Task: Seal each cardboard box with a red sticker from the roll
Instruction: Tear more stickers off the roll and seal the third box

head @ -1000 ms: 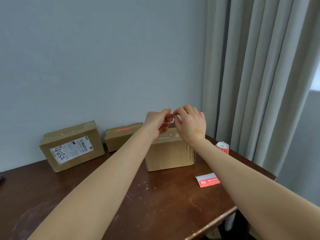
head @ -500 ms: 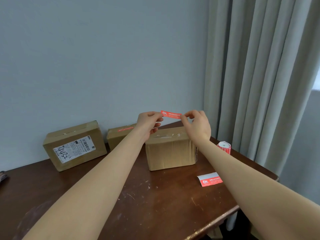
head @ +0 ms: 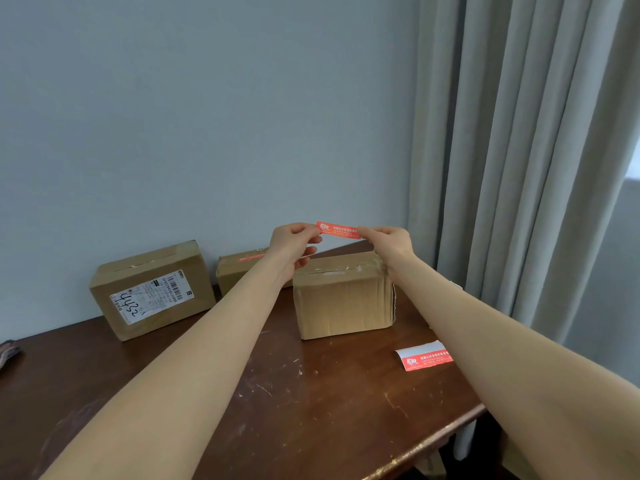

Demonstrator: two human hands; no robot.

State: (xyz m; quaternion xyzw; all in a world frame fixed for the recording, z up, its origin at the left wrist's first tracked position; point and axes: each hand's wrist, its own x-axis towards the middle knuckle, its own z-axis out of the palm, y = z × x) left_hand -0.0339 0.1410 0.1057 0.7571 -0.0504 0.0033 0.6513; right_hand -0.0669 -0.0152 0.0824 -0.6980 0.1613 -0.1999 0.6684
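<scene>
red sticker held taut above the nearest box

head view: the left hand (head: 294,242) and right hand (head: 388,242) each pinched one end of the red sticker (head: 338,230), hands apart so the strip stayed flat and off itself, raised over the nearest cardboard box (head: 343,296), probably to line it up with the top seam. a further box (head: 242,268) already bore a red strip; the labelled box (head: 152,289) showed none. a second sticker piece (head: 424,356) lay on the table (head: 277,393).
</scene>
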